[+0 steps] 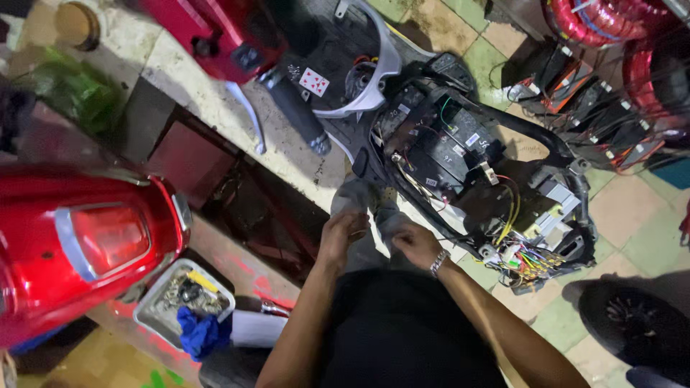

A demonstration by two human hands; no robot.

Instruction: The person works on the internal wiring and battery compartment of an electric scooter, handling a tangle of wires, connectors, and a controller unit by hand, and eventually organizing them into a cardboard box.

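At the far left stands a glossy red scooter tail with its clear-red tail lamp [108, 237], and below it a shallow grey metal tray of screws and small parts [154, 312] with a crumpled blue rag [201, 334] at its edge. Further right, the left hand [343, 233] is curled closed on a bunched grey cloth [363, 197]. Just beside it the right hand [417, 244], a metal band at the wrist, also grips the cloth's lower fold, fingers bent round it. The cloth lies against the near edge of the stripped black scooter frame [467, 165], whose battery bay sits open with black battery blocks and loose yellow, red and green wiring [521, 255] exposed. Judging by this, the covers are already off and the wiring remains unplugged and untidy, so reassembly looks far off.
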